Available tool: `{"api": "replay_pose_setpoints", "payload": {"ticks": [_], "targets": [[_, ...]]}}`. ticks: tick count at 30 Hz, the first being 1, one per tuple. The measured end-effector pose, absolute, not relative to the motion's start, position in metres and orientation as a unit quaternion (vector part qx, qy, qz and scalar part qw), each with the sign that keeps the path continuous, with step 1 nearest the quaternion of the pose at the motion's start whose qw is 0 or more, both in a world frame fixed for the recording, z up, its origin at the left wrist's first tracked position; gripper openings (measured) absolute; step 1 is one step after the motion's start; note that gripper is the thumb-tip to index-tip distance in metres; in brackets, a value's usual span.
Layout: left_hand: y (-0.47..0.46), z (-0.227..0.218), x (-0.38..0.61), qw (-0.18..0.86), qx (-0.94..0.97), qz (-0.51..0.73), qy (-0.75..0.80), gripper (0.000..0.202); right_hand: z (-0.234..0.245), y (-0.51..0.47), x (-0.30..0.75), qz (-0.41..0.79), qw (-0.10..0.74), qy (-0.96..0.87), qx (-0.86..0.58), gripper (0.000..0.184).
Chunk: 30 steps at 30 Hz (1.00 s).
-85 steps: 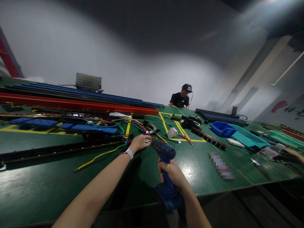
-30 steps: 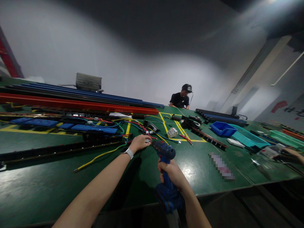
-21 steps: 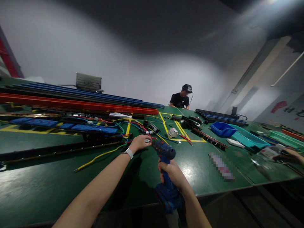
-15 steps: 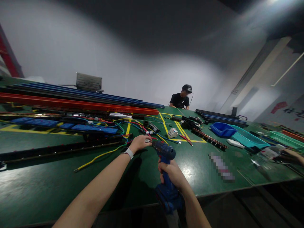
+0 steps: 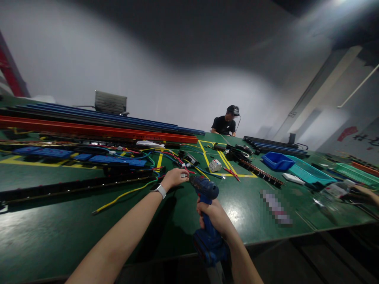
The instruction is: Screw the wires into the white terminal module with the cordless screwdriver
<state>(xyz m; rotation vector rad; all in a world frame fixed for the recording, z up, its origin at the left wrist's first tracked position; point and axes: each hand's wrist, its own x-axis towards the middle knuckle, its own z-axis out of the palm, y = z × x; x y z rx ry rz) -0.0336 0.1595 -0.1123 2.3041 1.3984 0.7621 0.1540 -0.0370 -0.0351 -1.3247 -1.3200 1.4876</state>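
Observation:
My right hand [image 5: 214,215] is wrapped round the grip of a blue cordless drill [image 5: 207,188], its chuck pointing away from me and to the left. Just ahead of the chuck, my left hand [image 5: 175,178] is closed with its fingertips on a small pale part [image 5: 184,175], whose kind I cannot make out. The drill's tip is right by that part; whether they touch is hidden. Beyond my left hand lie red, blue and yellow wires [image 5: 174,156]. A white circuit breaker [image 5: 215,165] stands to the right, beside red-tipped leads [image 5: 232,173].
Long black strips [image 5: 79,185], blue socket modules [image 5: 118,160] and an orange rail [image 5: 97,130] lie along the left. A blue bin [image 5: 277,161] and a teal basket [image 5: 310,171] stand right. One person [image 5: 225,124] sits across; another person's hand [image 5: 368,193] is at the right edge.

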Motion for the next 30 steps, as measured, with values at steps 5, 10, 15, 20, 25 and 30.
{"api": "replay_pose_setpoints", "payload": {"ticks": [5, 10, 15, 20, 25, 30], "targets": [[0.1593, -0.1134, -0.0337, 0.162, 0.812, 0.275, 0.488, 0.031, -0.0331, -0.0376, 0.1535, 0.578, 0.369, -0.512, -0.517, 0.014], [0.1609, -0.114, -0.0337, 0.174, 0.811, 0.273, 0.487, 0.032, -0.0309, -0.0378, 0.1536, 0.576, 0.361, -0.52, -0.517, 0.012], [0.1621, -0.1154, -0.0336, 0.171, 0.812, 0.279, 0.483, 0.031, -0.0302, -0.0375, 0.1535, 0.575, 0.36, -0.524, -0.515, 0.012], [0.1615, -0.1152, -0.0336, 0.171, 0.809, 0.277, 0.489, 0.033, -0.0308, -0.0375, 0.1537, 0.577, 0.361, -0.523, -0.513, 0.01], [0.1614, -0.1149, -0.0332, 0.164, 0.812, 0.27, 0.491, 0.032, -0.0301, -0.0379, 0.1538, 0.572, 0.356, -0.53, -0.514, 0.011], [0.1607, -0.1143, -0.0329, 0.162, 0.809, 0.266, 0.499, 0.032, -0.0285, -0.0374, 0.1536, 0.572, 0.348, -0.53, -0.52, 0.013]]}}
